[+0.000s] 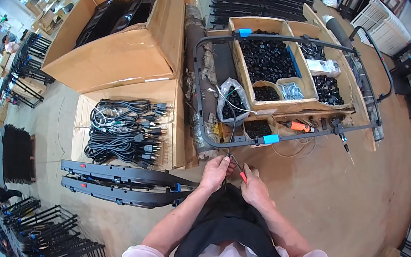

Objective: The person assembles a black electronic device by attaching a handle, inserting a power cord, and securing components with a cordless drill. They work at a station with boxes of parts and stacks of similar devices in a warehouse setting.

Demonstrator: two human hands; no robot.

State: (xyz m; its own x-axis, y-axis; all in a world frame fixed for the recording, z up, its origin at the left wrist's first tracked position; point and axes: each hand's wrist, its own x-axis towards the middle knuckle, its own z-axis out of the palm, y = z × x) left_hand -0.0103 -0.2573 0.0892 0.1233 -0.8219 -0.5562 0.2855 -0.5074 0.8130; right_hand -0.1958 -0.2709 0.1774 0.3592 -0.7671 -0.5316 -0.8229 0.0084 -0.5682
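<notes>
My left hand (216, 172) is closed around a thin black cable (234, 127) just in front of the near bar of a black tubular frame (246, 143). Close beside it, my right hand (256, 190) grips a small red-handled hand tool (243, 177). The tool's metal end points toward the fingers of my left hand; its exact kind is too small to make out. Bright blue pieces (271, 139) sit on the frame's bars. The frame rests over a wooden parts box (259, 103), and the cable rises from my left fingers past the near bar.
Black small parts (264, 57), screws (291, 91) and a plastic bag (233, 101) are in and beside the box. An orange power screwdriver (299, 126) lies before it. Left are coiled cables (125, 130), a large carton (116, 48) and two long black bars (127, 175).
</notes>
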